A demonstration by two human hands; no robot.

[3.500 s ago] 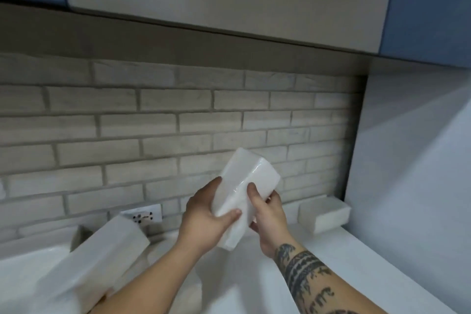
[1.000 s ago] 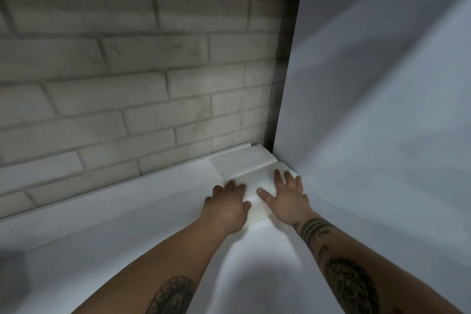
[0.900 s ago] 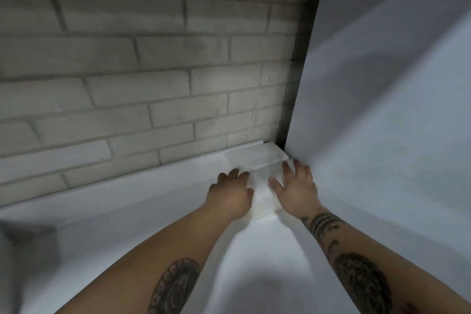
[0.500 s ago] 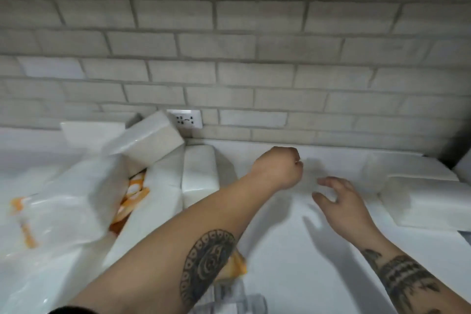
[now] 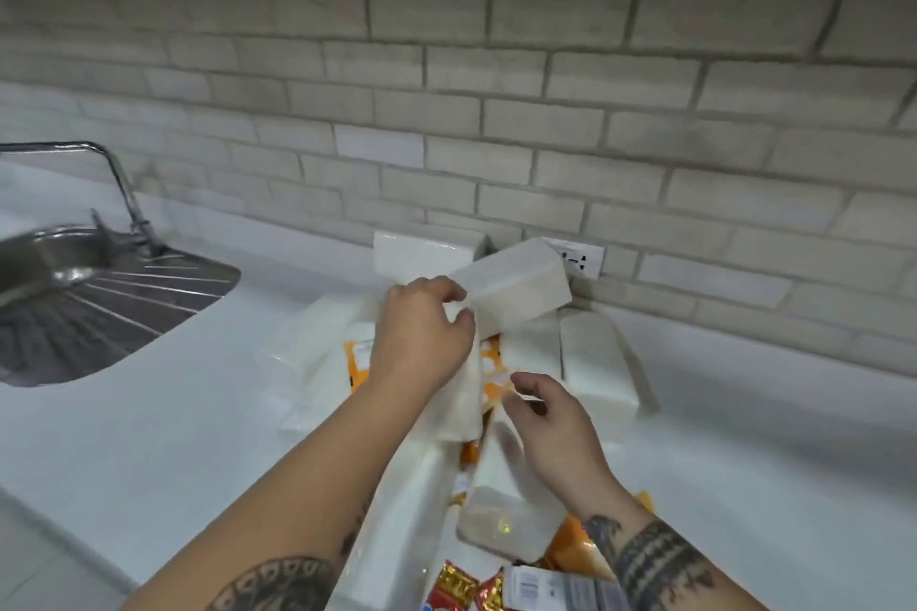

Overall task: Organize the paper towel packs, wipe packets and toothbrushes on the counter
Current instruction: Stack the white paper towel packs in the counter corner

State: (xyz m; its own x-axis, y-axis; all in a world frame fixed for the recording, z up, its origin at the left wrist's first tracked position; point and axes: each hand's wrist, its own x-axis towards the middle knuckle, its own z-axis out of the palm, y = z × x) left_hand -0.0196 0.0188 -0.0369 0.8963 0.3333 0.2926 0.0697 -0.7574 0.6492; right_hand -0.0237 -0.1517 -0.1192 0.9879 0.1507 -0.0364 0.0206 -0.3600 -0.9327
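Wall (image 5: 546, 65): pale brick, running behind everything I am working on.
Counter (image 5: 149, 437): white, and it carries the whole heap in front of me.
Sink (image 5: 74, 313): steel, set into the counter at my far left, with a bent tap (image 5: 114, 179) over it.
Packs (image 5: 595, 362): white towel packs piled loosely in the middle of the counter, up against the wall, some flat and some askew.
Top pack (image 5: 516, 285): lies tilted on the pile, its far end near the socket (image 5: 578, 258).
Left hand (image 5: 422, 337): my fingers and thumb are curled round the near end of the top pack.
Right hand (image 5: 560, 427): hangs over the pile, fingers loosely bent, holding nothing.
Orange packets (image 5: 360, 357): wedged among the packs, mostly covered.
Red packets (image 5: 454, 583): at the near edge, between my forearms.
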